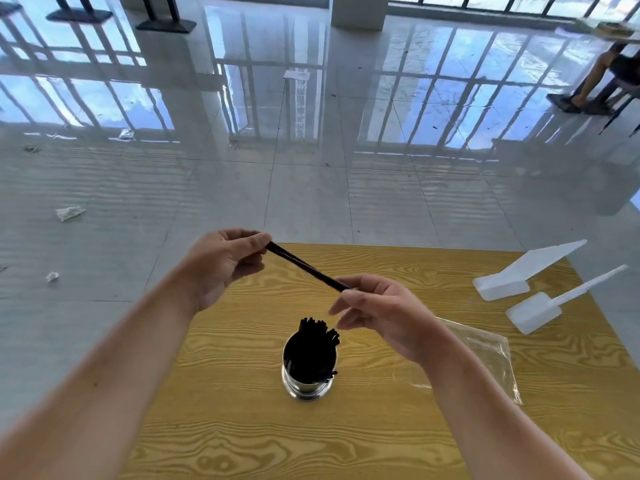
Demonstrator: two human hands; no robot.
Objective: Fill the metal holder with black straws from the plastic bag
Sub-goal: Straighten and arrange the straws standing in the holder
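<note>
A round metal holder [307,388] stands upright on the wooden table [346,438], packed with several black straws [317,336] that stick out of its top. Above it I hold a small bundle of black straws [304,266] slanted between both hands. My left hand [221,263] pinches the upper far end, my right hand [374,310] pinches the lower near end. A clear plastic bag [485,355] lies flat on the table to the right of the holder, partly hidden behind my right forearm.
Two white plastic pieces [512,277] [540,310] lie near the table's right far corner. Beyond the table's far edge is a glossy tiled floor with paper scraps [69,213]. A seated person's legs [595,81] show at the far right.
</note>
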